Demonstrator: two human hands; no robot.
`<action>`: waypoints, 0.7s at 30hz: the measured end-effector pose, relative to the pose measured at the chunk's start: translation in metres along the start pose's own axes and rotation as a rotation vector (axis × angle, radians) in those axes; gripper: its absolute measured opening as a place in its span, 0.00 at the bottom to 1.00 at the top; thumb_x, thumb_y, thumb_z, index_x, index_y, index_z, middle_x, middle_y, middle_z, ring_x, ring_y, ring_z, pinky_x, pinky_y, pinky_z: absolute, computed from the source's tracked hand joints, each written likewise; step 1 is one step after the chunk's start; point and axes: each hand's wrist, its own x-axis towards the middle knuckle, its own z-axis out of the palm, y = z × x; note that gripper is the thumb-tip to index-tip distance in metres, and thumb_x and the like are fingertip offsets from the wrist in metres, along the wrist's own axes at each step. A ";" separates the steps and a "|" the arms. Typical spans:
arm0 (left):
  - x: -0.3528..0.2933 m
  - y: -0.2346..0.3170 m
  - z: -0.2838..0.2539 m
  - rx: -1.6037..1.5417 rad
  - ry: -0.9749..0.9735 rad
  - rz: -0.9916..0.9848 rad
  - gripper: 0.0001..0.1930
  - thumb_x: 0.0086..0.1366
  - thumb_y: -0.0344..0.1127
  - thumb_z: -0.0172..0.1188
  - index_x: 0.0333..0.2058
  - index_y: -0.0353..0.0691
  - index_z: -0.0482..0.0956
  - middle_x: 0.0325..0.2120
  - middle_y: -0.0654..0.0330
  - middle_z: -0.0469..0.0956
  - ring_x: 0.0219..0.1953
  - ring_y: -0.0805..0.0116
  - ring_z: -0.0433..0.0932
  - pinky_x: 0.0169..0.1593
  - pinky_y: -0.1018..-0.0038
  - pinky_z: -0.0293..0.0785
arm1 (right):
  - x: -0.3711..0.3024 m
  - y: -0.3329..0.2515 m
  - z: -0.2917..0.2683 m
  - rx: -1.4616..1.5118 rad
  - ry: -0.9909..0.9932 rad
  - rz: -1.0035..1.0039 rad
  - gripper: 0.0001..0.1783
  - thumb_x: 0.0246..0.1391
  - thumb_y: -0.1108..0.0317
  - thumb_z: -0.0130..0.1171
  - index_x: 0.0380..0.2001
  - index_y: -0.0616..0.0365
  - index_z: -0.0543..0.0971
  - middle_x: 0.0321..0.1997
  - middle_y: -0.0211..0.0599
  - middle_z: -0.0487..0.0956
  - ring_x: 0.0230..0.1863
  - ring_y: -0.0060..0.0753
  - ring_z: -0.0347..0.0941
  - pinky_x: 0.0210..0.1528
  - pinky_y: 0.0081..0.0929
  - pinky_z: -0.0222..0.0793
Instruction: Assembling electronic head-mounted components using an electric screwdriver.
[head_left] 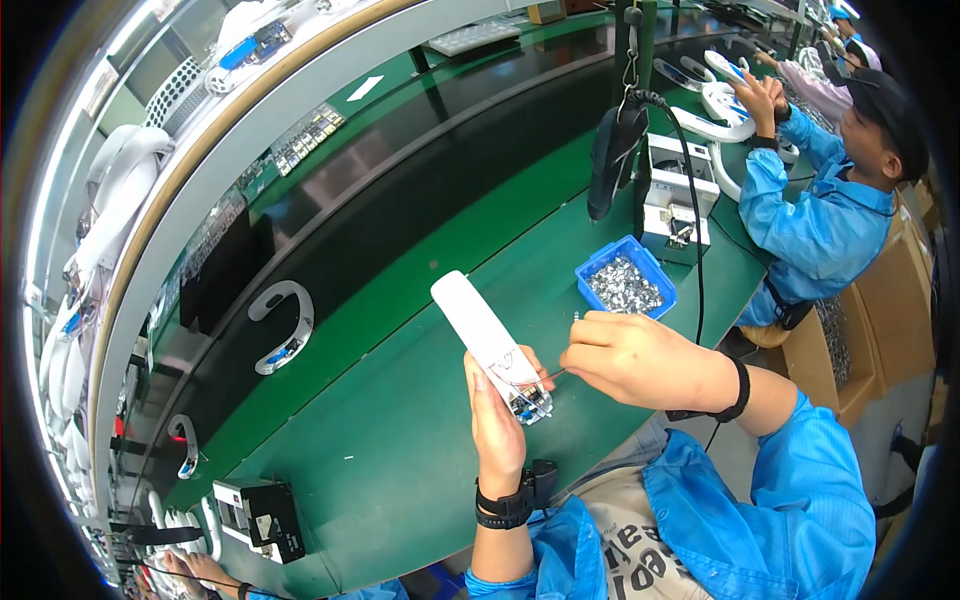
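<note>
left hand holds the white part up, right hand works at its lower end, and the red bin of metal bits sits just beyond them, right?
Not quite: the bin is blue, not red, as the head view shows. The rest holds: the left hand holds the white part and the right hand works at its lower end.

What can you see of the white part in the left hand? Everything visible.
The white part is a long, smooth, plastic-looking shell with a rounded far end, tilted up and away to the left above the green bench. Its near end is open, showing a small circuit board. The left hand grips that end; the right hand pinches a thin wire at it.
</note>
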 end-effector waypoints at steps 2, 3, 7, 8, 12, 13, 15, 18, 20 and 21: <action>0.000 0.001 -0.001 -0.005 -0.011 -0.004 0.26 0.83 0.55 0.31 0.57 0.38 0.64 0.40 0.52 0.77 0.36 0.63 0.78 0.43 0.65 0.77 | 0.000 -0.002 -0.001 0.008 -0.027 -0.003 0.07 0.52 0.77 0.65 0.34 0.62 0.76 0.34 0.40 0.75 0.36 0.45 0.77 0.36 0.37 0.77; -0.001 0.002 0.000 0.003 0.003 -0.003 0.25 0.83 0.55 0.31 0.58 0.39 0.64 0.40 0.52 0.77 0.38 0.64 0.78 0.44 0.66 0.76 | 0.002 -0.005 -0.004 0.217 -0.075 0.050 0.06 0.56 0.76 0.64 0.35 0.62 0.77 0.36 0.40 0.78 0.37 0.45 0.79 0.36 0.36 0.78; -0.003 0.000 -0.004 0.041 0.014 0.011 0.25 0.83 0.53 0.32 0.60 0.40 0.65 0.42 0.53 0.78 0.42 0.66 0.78 0.48 0.68 0.74 | 0.008 -0.012 -0.003 0.896 -0.204 0.340 0.04 0.63 0.75 0.63 0.40 0.63 0.79 0.39 0.42 0.84 0.37 0.43 0.85 0.33 0.35 0.78; -0.004 -0.002 -0.005 0.037 0.018 0.009 0.25 0.83 0.53 0.32 0.60 0.40 0.65 0.42 0.53 0.78 0.42 0.66 0.78 0.48 0.68 0.74 | 0.010 -0.012 0.001 0.896 -0.209 0.342 0.04 0.63 0.75 0.63 0.40 0.63 0.79 0.39 0.42 0.84 0.37 0.43 0.85 0.33 0.35 0.78; -0.010 -0.001 -0.001 0.171 0.131 -0.008 0.30 0.82 0.57 0.30 0.63 0.37 0.66 0.51 0.56 0.77 0.53 0.66 0.75 0.58 0.66 0.68 | 0.019 -0.014 0.023 0.697 0.034 0.142 0.06 0.60 0.73 0.68 0.38 0.60 0.81 0.44 0.40 0.77 0.45 0.39 0.76 0.44 0.34 0.74; -0.009 -0.003 -0.001 0.129 0.115 0.023 0.32 0.82 0.58 0.29 0.64 0.37 0.66 0.52 0.57 0.76 0.55 0.66 0.74 0.60 0.66 0.67 | 0.020 -0.014 0.029 0.561 0.099 0.104 0.07 0.59 0.73 0.69 0.37 0.59 0.81 0.47 0.40 0.75 0.49 0.42 0.73 0.48 0.36 0.71; -0.009 -0.001 -0.002 0.098 0.075 0.055 0.36 0.82 0.62 0.28 0.66 0.35 0.66 0.55 0.57 0.75 0.59 0.66 0.71 0.63 0.66 0.64 | 0.019 -0.013 0.042 0.387 0.180 0.070 0.08 0.56 0.72 0.71 0.36 0.57 0.80 0.52 0.39 0.73 0.55 0.50 0.67 0.56 0.42 0.67; -0.010 -0.001 -0.001 0.104 0.095 0.045 0.36 0.82 0.62 0.27 0.66 0.35 0.66 0.57 0.56 0.74 0.61 0.65 0.71 0.65 0.66 0.63 | 0.017 -0.010 0.048 0.288 0.227 0.041 0.09 0.54 0.73 0.71 0.36 0.58 0.80 0.52 0.40 0.73 0.55 0.50 0.68 0.55 0.41 0.69; -0.008 -0.004 0.000 0.102 0.108 0.049 0.36 0.82 0.62 0.27 0.66 0.35 0.66 0.57 0.56 0.74 0.61 0.64 0.71 0.65 0.65 0.63 | 0.020 -0.009 0.047 0.238 0.228 0.005 0.09 0.52 0.73 0.72 0.35 0.58 0.80 0.52 0.39 0.74 0.55 0.50 0.69 0.55 0.41 0.69; -0.007 -0.005 0.000 0.103 0.118 0.057 0.37 0.82 0.62 0.27 0.67 0.34 0.65 0.57 0.56 0.74 0.61 0.64 0.71 0.66 0.65 0.63 | 0.022 -0.009 0.045 0.187 0.232 -0.033 0.10 0.51 0.73 0.72 0.35 0.58 0.80 0.51 0.39 0.74 0.55 0.50 0.70 0.54 0.41 0.70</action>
